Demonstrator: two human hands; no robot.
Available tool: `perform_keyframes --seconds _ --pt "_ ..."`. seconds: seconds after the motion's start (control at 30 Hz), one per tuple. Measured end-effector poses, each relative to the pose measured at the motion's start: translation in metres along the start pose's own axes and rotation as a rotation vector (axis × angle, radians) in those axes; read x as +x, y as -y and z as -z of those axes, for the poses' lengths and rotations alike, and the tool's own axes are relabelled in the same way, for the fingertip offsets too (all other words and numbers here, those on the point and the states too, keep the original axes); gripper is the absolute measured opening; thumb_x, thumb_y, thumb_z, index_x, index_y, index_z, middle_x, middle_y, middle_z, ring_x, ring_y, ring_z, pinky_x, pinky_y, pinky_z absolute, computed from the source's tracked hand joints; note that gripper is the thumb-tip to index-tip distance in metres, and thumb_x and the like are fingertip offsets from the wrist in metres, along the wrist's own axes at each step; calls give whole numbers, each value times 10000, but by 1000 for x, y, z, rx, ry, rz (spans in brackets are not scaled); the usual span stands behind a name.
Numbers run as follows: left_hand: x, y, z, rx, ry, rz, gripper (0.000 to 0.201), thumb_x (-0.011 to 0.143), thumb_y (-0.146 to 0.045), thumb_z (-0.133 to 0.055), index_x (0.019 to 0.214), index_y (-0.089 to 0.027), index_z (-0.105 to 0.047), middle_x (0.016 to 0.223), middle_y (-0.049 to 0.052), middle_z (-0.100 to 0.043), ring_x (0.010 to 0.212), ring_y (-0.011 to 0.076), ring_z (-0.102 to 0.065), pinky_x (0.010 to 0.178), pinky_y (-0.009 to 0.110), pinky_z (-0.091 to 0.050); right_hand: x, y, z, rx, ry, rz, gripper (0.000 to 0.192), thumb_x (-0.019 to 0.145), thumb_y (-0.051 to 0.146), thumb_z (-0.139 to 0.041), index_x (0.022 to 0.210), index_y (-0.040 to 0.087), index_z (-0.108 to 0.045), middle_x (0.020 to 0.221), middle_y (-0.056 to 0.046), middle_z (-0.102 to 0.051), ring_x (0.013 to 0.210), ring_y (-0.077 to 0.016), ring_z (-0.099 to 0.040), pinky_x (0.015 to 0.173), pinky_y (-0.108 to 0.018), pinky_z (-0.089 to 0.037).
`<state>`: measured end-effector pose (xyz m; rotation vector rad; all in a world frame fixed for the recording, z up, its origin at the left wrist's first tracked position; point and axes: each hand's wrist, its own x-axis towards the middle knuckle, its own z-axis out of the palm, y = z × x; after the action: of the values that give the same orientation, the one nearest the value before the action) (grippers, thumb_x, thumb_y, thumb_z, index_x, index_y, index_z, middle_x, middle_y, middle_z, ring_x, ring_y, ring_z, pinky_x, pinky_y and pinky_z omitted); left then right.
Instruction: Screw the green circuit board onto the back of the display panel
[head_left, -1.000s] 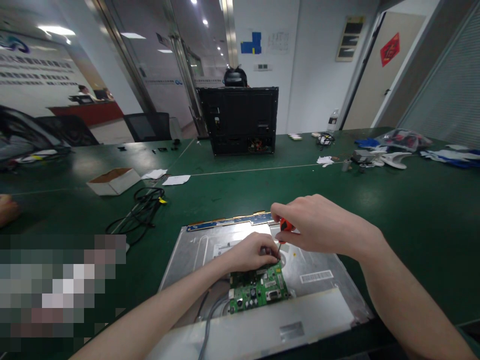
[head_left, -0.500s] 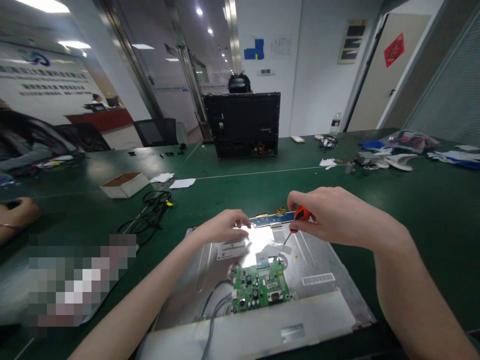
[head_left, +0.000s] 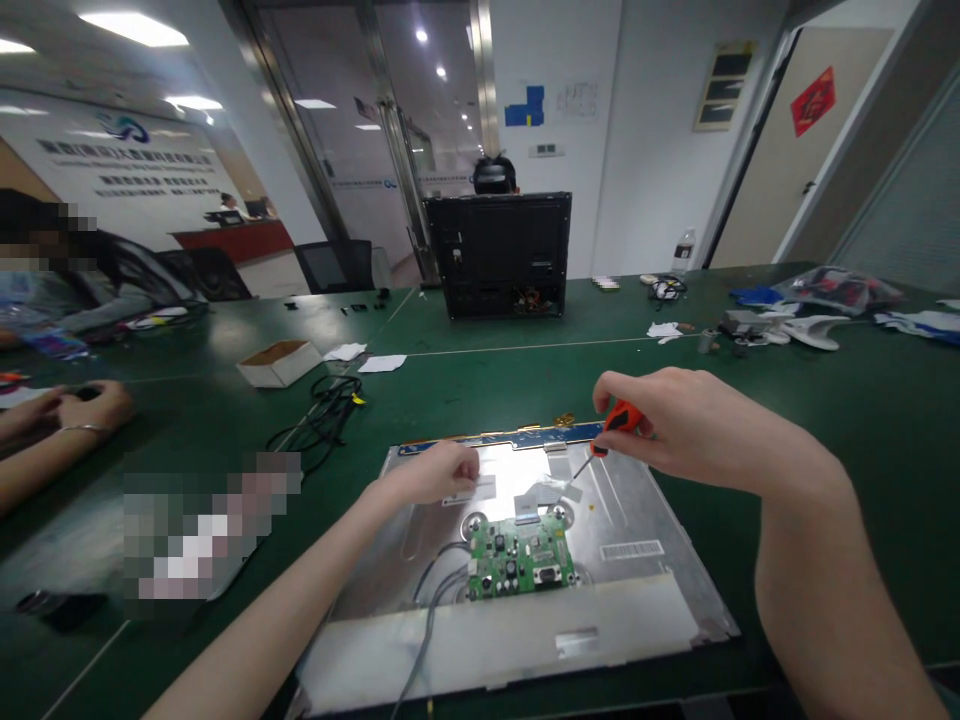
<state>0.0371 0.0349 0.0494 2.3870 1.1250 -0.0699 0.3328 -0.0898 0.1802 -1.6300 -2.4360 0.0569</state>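
On the desk: a bare metal-backed monitor panel (head_left: 637, 520) lies flat on the green desk (head_left: 825, 420), its long side running left to right in front of the person.
Circuit board: a small green circuit board (head_left: 521, 562) sits near the panel's near edge, about midway across, with grey cables (head_left: 435, 590) leading off its left side toward the person.
Right hand: the right hand (head_left: 690, 425) is curled tight round an orange-handled screwdriver (head_left: 611, 428) — fingers closed on the grip, above the panel's far edge.
Screwdriver axis: the shaft slants down and to the left, tip hanging over the flat ribbon cable (head_left: 551, 490) and clear of the board.
Left hand: the left hand (head_left: 435, 472) rests on the panel's upper left part beside a white label (head_left: 472, 490), fingers folded under; whether it pinches anything cannot be told.
Key relation: the board lies nearer the person than both hands, below and between them — down and left of the screwdriver tip, down and right of the left hand; the left hand looks slightly closer.
Beside: another person's hands (head_left: 75, 410) rest at the far left.
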Motion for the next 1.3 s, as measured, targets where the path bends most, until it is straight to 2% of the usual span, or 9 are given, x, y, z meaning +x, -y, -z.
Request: perform_keyframes --seconds 0.1,0.23,0.37,0.53,0.67,0.77,0.87,1.1,1.3 --pt "-2 -4 -7 24 -66 -2 124 777 -83 -564 708 -150 -641 691 16 -629 654 168 -570 600 233 -337 2 -5 -1 39 -24 8 144 868 346 -641 960 244 -598 780 2 -661 671 -171 -605 546 -251 -373" --pt "-15 -15 -7 36 -149 -17 154 799 -76 -524 719 -149 -633 694 18 -615 652 170 -560 624 242 -354 1 -17 -7 109 -38 14 167 865 371 -648 962 240 -608 785 -2 -661 686 -173 -609 567 -257 -394" --pt "-42 -42 -15 -67 -248 -104 167 803 -52 -507 757 -154 -630 773 31 -656 712 179 -586 665 255 -393 -16 -24 -24 193 -82 -97 188 890 412 -609 943 232 -591 683 14 -626 587 -163 -573 519 -259 -377" --pt "-67 -92 -58 -233 -360 -248 154 844 -63 -525 827 -179 -626 827 26 -675 764 180 -599 715 276 -429 -45 -20 -53 398 -257 -252 211 883 436 -606 940 234 -588 734 11 -644 570 -153 -576 511 -256 -421" --pt "-63 -115 -96 -258 -481 -317 176 820 -33 -538 849 -185 -624 853 36 -686 822 204 -604 749 306 -431 -60 -15 -72 497 -365 -298 207 879 431 -619 927 230 -604 761 -1 -660 600 -158 -603 507 -247 -446" --pt "-53 -119 -112 -210 -564 -328 205 795 2 -532 836 -179 -620 827 38 -679 808 212 -599 756 327 -427 -68 -10 -80 514 -461 -385 234 883 458 -609 874 224 -605 734 -5 -655 533 -147 -581 461 -241 -439" --pt "-45 -119 -119 -100 -587 -344 215 796 8 -535 836 -184 -624 810 32 -672 804 219 -594 787 355 -429 -74 -4 -82 509 -511 -410 259 878 487 -609 877 228 -611 732 -3 -659 497 -137 -565 447 -237 -443" --pt "-40 -119 -127 82 -550 -302 173 852 -34 -522 817 -185 -599 828 37 -653 809 227 -580 857 410 -440 -74 3 -88 544 -445 -363 270 897 497 -567 902 229 -604 823 -34 -706 665 -190 -674 498 -255 -484" --pt "-41 -119 -131 94 -592 -335 184 846 -20 -494 838 -183 -577 853 42 -635 816 226 -566 851 403 -453 -71 -1 -95 520 -426 -341 252 905 479 -564 904 229 -602 803 -22 -702 652 -181 -668 507 -255 -484"
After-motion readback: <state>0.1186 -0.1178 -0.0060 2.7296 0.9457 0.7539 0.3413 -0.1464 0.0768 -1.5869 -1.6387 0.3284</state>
